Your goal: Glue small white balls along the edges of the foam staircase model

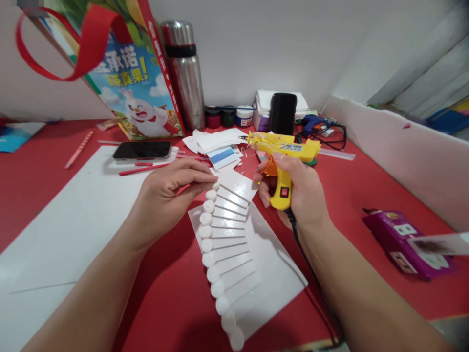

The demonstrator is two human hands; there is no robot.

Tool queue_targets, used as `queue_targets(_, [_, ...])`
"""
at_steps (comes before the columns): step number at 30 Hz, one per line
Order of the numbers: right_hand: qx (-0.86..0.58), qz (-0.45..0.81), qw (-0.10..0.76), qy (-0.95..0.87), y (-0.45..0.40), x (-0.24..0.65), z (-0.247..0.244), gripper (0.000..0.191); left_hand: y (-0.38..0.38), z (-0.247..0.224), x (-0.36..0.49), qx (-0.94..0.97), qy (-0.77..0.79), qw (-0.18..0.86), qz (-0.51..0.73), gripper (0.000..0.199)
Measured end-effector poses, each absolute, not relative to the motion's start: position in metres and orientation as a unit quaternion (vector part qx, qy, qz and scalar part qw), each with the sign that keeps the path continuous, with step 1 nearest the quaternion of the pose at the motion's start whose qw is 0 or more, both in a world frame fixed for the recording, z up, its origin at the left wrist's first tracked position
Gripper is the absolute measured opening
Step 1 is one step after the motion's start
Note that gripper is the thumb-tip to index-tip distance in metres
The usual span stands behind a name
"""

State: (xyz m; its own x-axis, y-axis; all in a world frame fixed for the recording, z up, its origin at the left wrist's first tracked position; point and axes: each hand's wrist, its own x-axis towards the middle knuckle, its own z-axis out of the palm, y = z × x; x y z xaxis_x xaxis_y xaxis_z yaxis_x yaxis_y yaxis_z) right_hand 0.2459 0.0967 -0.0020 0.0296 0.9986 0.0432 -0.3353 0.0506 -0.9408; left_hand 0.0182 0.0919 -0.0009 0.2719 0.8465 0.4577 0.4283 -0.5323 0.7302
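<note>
My right hand (300, 188) is wrapped round the handle of a yellow glue gun (284, 146), its nozzle pointing left and its black cord trailing down. Several round white discs (206, 231) run in a curved row along the left edge of a white sheet (271, 274). Thin grey sticks (229, 228) fan out from them to the right. At the top of the row my left hand (176, 193) has its fingertips pinched together at the uppermost disc (216, 186); whether they grip the disc or the end of its stick is too small to tell.
A white board (73, 215) with a phone (142, 150) at its far end lies on the left. Behind stand a colourful bag (139, 93), a steel flask (185, 78), paint jars (229, 116) and a black device (283, 113). A purple packet (410, 242) lies at right.
</note>
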Motion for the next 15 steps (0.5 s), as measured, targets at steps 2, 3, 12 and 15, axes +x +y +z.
queue_targets(2, [-0.402,0.559,0.595,-0.415,0.0966,0.2458,-0.0018,0.029,0.0923,-0.0005,0.0191,0.761,0.416,0.240,0.436,0.015])
queue_targets(3, [-0.402,0.559,0.595,-0.415,0.0965,0.2457,-0.0019,0.029,0.0925,-0.0003,0.0198,0.760,0.416,0.240,0.438,0.015])
queue_targets(12, [-0.408,0.556,0.596,-0.413,0.0967,0.2461,-0.0021,0.031,0.0928,-0.0018,0.0200,0.745,0.424,0.269,0.440,0.013])
queue_targets(15, [-0.411,0.551,0.604,-0.404,0.0973,0.2471,-0.0017,0.029,0.0940,-0.0055,0.0202,0.683,0.464,0.321,0.464,0.015])
